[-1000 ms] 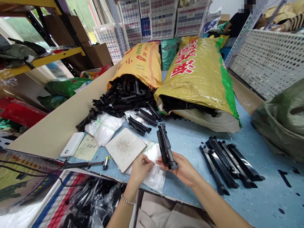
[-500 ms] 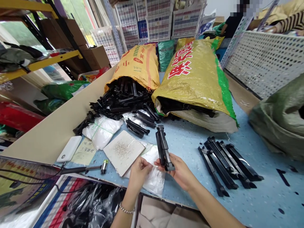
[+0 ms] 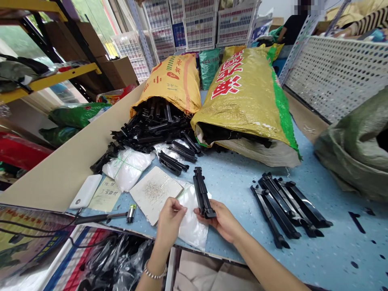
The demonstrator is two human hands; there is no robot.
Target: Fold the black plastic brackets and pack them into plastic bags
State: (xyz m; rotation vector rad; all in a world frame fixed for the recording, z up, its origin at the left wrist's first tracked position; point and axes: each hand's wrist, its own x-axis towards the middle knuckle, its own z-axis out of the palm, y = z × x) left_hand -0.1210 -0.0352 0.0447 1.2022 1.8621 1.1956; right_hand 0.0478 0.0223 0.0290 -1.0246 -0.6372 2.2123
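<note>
My right hand (image 3: 223,218) grips the lower end of a long black plastic part (image 3: 201,192), which stands up at a tilt above the table. Just left of it, my left hand (image 3: 170,216) has thumb and fingers pinched together; whatever lies between them is too small or hidden to make out. Under and between the hands is a clear plastic bag (image 3: 194,230) with white contents. A pale square slab (image 3: 154,192) sprinkled with small grains lies beyond my left hand. Several similar black parts (image 3: 291,206) lie side by side to the right.
A yellow sack (image 3: 172,81) spills a heap of black parts (image 3: 151,129); an olive-gold sack (image 3: 242,105) lies beside it. Left are a tied white bag (image 3: 129,165), a hammer (image 3: 103,217) and a white power bank (image 3: 86,192). A person (image 3: 298,30) is in the background.
My left hand has drawn slightly left, away from the black part. The part in my right hand has turned a little and leans more to the left. The view has shifted slightly.
</note>
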